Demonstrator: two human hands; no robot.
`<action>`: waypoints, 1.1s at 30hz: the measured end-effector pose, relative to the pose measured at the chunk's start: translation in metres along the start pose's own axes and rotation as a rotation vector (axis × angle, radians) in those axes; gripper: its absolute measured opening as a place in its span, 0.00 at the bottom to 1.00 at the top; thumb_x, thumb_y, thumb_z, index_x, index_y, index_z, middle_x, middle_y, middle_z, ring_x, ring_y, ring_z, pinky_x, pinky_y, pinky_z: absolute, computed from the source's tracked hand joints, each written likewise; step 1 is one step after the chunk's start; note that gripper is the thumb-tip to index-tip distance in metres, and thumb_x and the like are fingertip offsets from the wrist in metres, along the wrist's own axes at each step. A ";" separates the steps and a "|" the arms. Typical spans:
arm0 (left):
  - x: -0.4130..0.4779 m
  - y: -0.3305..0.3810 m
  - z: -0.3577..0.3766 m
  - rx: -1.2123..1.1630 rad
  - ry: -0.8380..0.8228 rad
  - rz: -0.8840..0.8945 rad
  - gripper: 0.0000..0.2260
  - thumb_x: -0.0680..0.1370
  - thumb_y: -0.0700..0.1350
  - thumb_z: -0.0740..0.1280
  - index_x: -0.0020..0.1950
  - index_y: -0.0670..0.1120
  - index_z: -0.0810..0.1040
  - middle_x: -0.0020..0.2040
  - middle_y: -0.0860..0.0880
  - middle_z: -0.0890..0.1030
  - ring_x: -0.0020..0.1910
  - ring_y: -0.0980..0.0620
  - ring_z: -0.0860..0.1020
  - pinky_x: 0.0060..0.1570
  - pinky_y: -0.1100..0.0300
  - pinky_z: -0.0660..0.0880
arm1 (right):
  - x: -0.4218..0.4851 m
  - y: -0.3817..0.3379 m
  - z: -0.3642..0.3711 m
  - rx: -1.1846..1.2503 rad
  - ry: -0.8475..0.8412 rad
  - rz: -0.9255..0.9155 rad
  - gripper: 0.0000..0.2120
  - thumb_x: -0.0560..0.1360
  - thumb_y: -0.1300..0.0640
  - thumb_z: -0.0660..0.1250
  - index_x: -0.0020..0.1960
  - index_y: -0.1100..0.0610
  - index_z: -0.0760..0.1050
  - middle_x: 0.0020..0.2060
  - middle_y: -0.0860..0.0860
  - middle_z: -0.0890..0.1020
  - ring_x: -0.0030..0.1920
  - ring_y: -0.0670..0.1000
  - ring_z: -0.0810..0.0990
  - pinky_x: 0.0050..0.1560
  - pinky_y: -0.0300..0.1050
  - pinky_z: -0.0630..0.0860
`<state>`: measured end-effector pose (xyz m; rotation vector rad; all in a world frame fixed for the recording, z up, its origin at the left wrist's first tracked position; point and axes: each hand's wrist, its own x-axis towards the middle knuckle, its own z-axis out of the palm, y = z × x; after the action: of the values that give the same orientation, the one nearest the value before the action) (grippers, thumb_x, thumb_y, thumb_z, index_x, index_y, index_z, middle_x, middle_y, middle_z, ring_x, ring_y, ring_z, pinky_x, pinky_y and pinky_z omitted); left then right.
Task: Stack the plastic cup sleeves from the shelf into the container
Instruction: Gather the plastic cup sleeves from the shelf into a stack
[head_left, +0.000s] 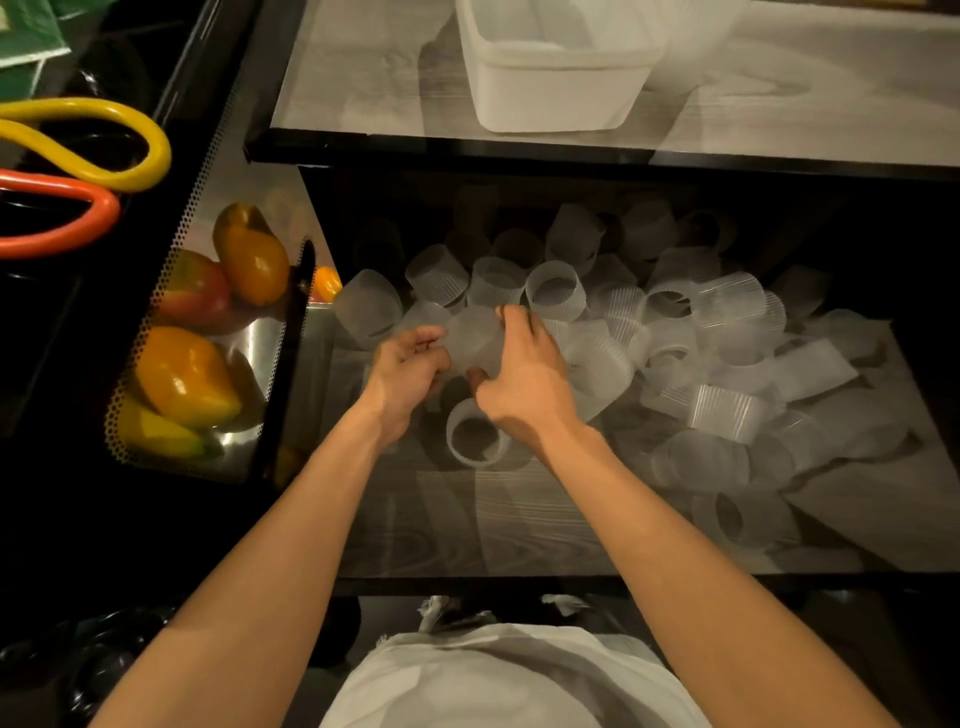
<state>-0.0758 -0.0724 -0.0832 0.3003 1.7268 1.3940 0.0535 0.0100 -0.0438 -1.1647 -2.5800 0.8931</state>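
My left hand and right hand hold one translucent cup sleeve between them, fingers curled and pinching its rim from either side. Just below my wrists a single sleeve rests on the shelf. The loose pile of sleeves spreads beyond and to the right of my right hand. The white container sits well ahead of both hands, on the counter above the shelf.
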 end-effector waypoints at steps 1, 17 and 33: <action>-0.006 0.000 0.000 0.016 -0.022 0.037 0.17 0.77 0.33 0.66 0.64 0.45 0.77 0.45 0.47 0.79 0.39 0.53 0.77 0.32 0.63 0.73 | -0.008 0.004 -0.001 0.040 0.011 -0.004 0.36 0.73 0.55 0.74 0.75 0.56 0.61 0.69 0.56 0.69 0.68 0.60 0.71 0.66 0.54 0.73; -0.051 -0.035 -0.005 0.269 -0.010 0.106 0.08 0.78 0.32 0.64 0.54 0.35 0.79 0.40 0.40 0.77 0.33 0.57 0.75 0.31 0.70 0.71 | -0.063 0.046 0.022 0.108 -0.142 -0.061 0.32 0.68 0.48 0.78 0.64 0.56 0.67 0.58 0.53 0.73 0.57 0.53 0.76 0.55 0.52 0.79; -0.058 0.003 0.017 0.267 0.019 0.179 0.07 0.84 0.49 0.61 0.51 0.56 0.78 0.47 0.49 0.81 0.45 0.48 0.82 0.45 0.46 0.83 | -0.060 0.030 -0.033 0.226 -0.095 -0.061 0.37 0.71 0.47 0.78 0.75 0.52 0.67 0.63 0.49 0.73 0.62 0.50 0.76 0.63 0.48 0.77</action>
<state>-0.0297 -0.0980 -0.0529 0.6025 1.9423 1.2923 0.1257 -0.0028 -0.0300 -0.9982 -2.4898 1.2157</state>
